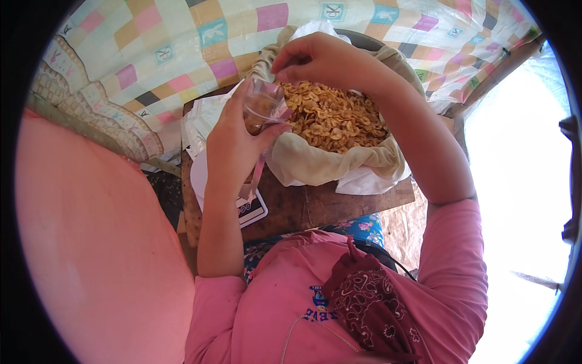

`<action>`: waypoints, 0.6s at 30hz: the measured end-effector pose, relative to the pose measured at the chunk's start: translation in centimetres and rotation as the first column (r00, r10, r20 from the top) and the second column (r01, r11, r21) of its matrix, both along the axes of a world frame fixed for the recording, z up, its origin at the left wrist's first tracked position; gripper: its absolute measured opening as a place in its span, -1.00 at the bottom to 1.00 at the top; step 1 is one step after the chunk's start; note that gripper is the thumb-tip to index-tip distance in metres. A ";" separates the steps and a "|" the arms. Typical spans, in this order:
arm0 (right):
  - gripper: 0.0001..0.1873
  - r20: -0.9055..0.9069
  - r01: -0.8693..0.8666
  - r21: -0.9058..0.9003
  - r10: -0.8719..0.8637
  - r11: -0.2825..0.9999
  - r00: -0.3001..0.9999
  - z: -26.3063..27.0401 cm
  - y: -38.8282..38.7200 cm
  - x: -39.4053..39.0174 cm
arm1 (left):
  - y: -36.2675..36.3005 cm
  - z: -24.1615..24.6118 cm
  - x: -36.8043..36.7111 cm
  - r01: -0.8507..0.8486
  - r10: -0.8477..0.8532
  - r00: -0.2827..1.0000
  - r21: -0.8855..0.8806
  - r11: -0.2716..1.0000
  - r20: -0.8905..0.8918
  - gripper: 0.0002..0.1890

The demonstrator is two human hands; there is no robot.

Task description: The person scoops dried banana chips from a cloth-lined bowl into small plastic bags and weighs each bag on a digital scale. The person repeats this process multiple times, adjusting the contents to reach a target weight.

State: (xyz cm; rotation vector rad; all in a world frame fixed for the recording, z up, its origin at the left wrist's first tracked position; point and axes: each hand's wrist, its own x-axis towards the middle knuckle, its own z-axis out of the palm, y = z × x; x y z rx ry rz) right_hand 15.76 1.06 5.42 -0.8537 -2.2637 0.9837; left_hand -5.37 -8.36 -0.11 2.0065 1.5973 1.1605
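Observation:
My left hand (236,132) holds a clear plastic pouch (266,102) upright by its sides, with some brown chips inside. Just above and to the right of the pouch's mouth is my right hand (304,59), its fingers curled and pointing down; whether anything is between them cannot be told. Beneath my right forearm a large cloth-lined basin (313,168) holds a heap of thin golden-brown chips (336,118), which look like banana chips. A white digital kitchen scale (259,211) lies partly hidden under my left wrist.
A stack of flat plastic pouches (200,118) lies at the left of the wooden table (300,209). Behind the basin hangs a patterned plastic sheet (182,50). An orange-pink sheet (100,236) is on the left, and a wooden pole (495,77) slants at the right.

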 end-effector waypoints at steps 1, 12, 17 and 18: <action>-0.75 0.065 0.094 -0.008 -0.094 0.996 0.993 -0.5 0.5 -0.2 | 0.0 0.1 -0.3 -0.007 0.007 1.000 -0.007 1.000 -0.016 -0.07; -0.77 0.474 0.179 0.160 -0.234 0.971 0.849 -7.7 1.8 -0.9 | -0.2 -0.3 -1.9 -0.032 0.032 0.999 0.019 0.999 -0.008 -0.06; -0.73 0.233 0.237 -0.063 -0.217 0.969 0.948 -2.5 1.6 -0.2 | -0.3 -0.5 -0.9 -0.026 0.025 0.998 -0.021 0.999 -0.062 -0.07; -0.71 0.158 0.204 -0.110 -0.185 0.973 0.970 -1.5 0.9 0.0 | -0.3 -0.5 -0.6 -0.032 0.029 0.997 -0.036 0.999 -0.078 -0.08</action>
